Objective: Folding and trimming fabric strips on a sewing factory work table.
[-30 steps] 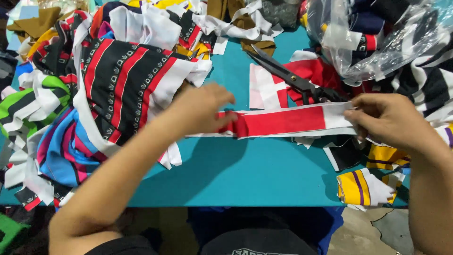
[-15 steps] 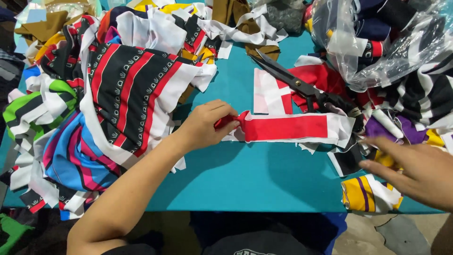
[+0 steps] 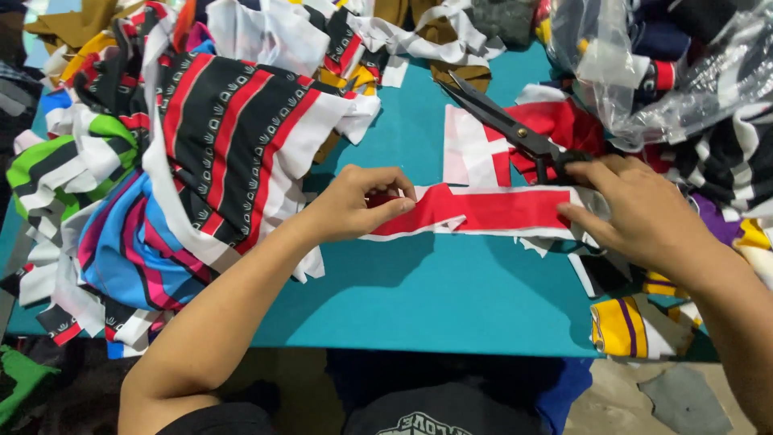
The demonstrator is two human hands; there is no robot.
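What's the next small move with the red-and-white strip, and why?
Probably pull the red-and-white strip taut and flat. The left hand pinches its left end, the right hand presses its right end, and it lies slightly rumpled on the teal table, with black scissors just behind.

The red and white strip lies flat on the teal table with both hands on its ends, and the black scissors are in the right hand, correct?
Not quite. The head view shows the black scissors lying on the fabric beyond the right hand, not held. The rest stands: the red and white strip lies on the teal table, left hand at its other end.
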